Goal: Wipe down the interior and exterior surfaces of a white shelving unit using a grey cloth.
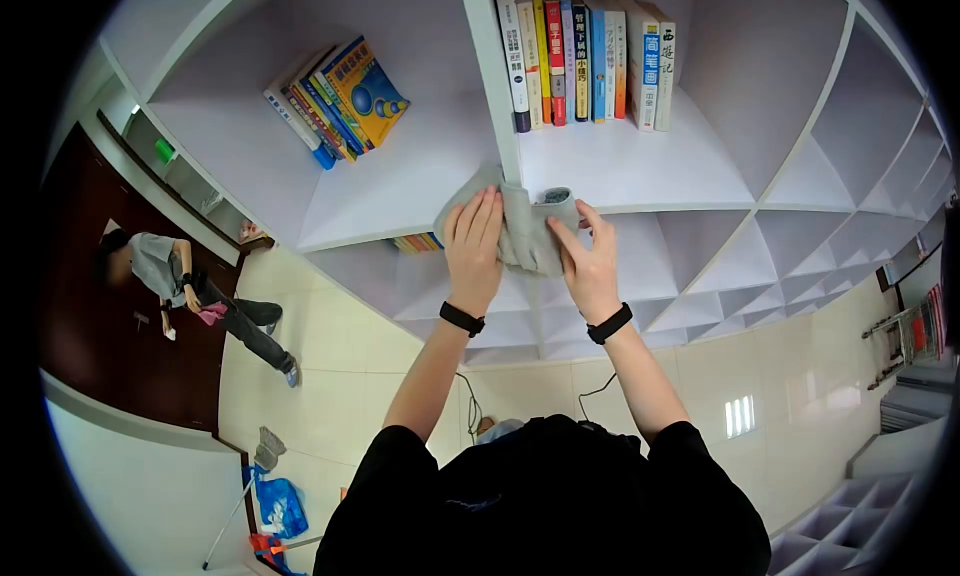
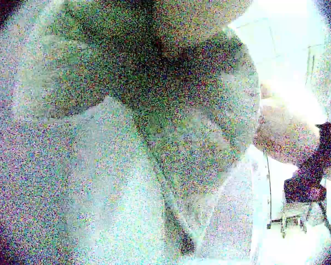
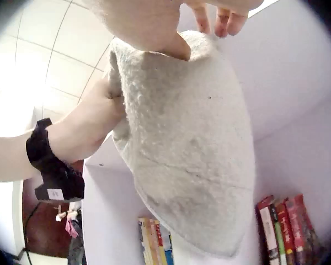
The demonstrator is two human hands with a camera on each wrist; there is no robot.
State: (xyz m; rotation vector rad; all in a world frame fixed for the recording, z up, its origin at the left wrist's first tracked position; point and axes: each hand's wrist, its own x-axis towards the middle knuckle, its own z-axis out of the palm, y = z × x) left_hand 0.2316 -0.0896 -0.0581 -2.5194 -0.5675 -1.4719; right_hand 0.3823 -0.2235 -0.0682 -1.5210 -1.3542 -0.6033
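A grey cloth (image 1: 530, 238) is draped over the shelf edge where the upright divider (image 1: 490, 76) meets the board. My left hand (image 1: 474, 246) lies on its left part, fingers extended and close together. At the cloth's right side, my right hand (image 1: 592, 261) pinches a folded part between thumb and fingers. In the right wrist view the cloth (image 3: 187, 138) hangs broad below my right hand (image 3: 154, 27), with the left forearm behind it. The left wrist view is grainy, and finger detail cannot be made out there.
Books (image 1: 570, 66) stand in the upper right compartment, and other books (image 1: 340, 101) lean in the left one. More books (image 1: 416, 243) show below the board. A person (image 1: 170, 276) stands at far left, near a blue bag (image 1: 281, 506) on the floor.
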